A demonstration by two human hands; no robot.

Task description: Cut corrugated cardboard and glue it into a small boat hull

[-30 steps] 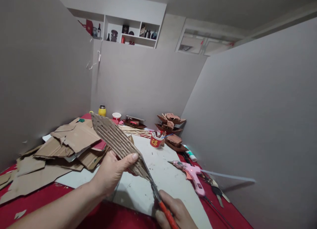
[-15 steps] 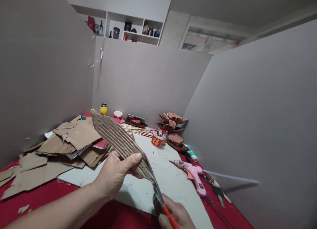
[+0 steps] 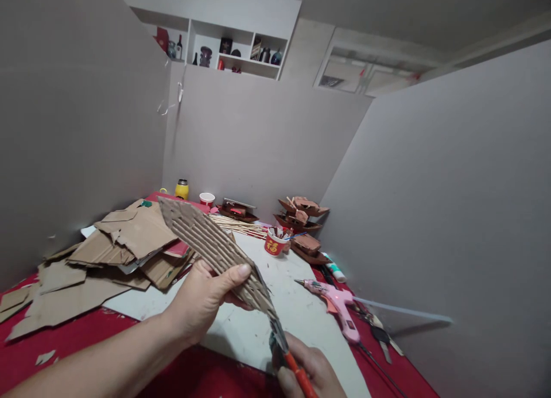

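A strip of corrugated cardboard [image 3: 202, 234] with bare ridges is gripped in my left hand [image 3: 209, 294], the thumb on top and the fingers underneath. It slants up to the left over the white board [image 3: 241, 340]. My right hand [image 3: 316, 366], at the bottom of the view, is closed round the orange-red handle of scissors [image 3: 297, 372]. Their metal blade lies along the right edge of the cardboard near its lower end. My right fingers partly hide the scissors' lower part.
Cardboard pieces [image 3: 112, 254] are heaped at left. A pink glue gun [image 3: 338, 303], its cord and keys [image 3: 381, 335] lie at right. Behind stand a red paper cup [image 3: 275, 243], thin wooden sticks [image 3: 241, 225], model boats [image 3: 307, 246] and a yellow bottle [image 3: 182, 189]. Grey partitions [image 3: 451, 214] enclose the table.
The view has shifted slightly. The cardboard's upper tip sits a little lower, and the scissors and my right hand have moved slightly right. Both hands keep their hold.
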